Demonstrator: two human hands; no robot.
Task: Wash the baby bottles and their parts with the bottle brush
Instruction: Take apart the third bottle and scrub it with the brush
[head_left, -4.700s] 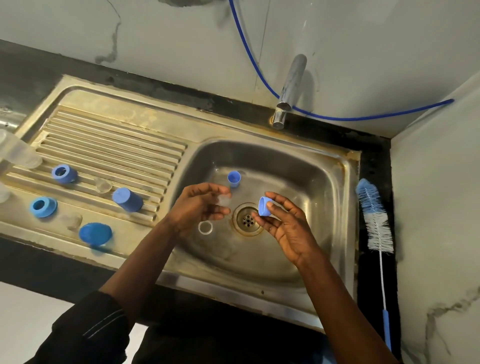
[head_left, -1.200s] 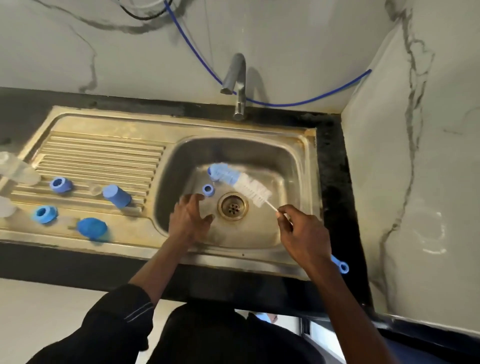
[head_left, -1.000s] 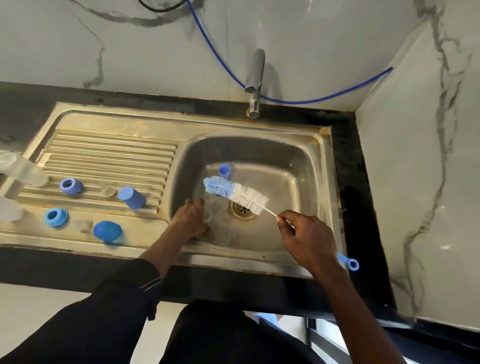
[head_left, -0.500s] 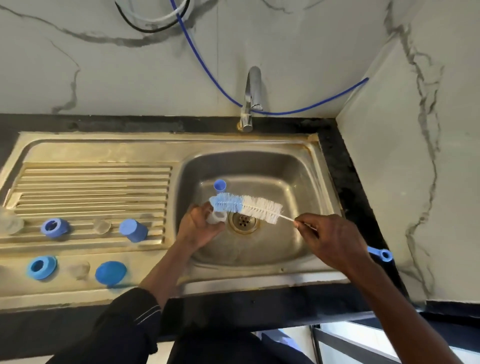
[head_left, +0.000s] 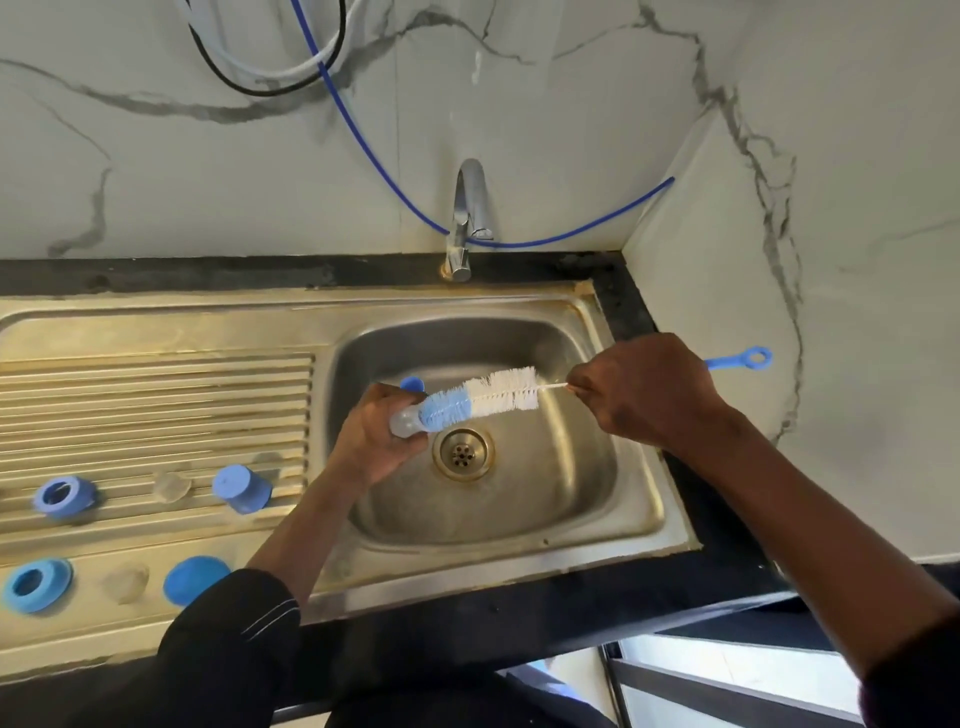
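Your left hand (head_left: 376, 441) has its fingers curled round a small clear bottle part (head_left: 401, 423), above the sink (head_left: 597, 519) drain. Your right hand (head_left: 647, 397) pinches the bottle brush (head_left: 498, 392) by its wire. The blue bristle tip is at the part's mouth.

The sink (head_left: 156, 325) is brushed steel, dull and yellow-stained; the tap (head_left: 467, 208) glossy chrome. The brush (head_left: 488, 397) has soft bristles on thin wire and a smooth plastic handle. The caps (head_left: 241, 488) are matt blue plastic, the clear part (head_left: 402, 423) cloudy plastic. The wall (head_left: 545, 130) looks polished marble.
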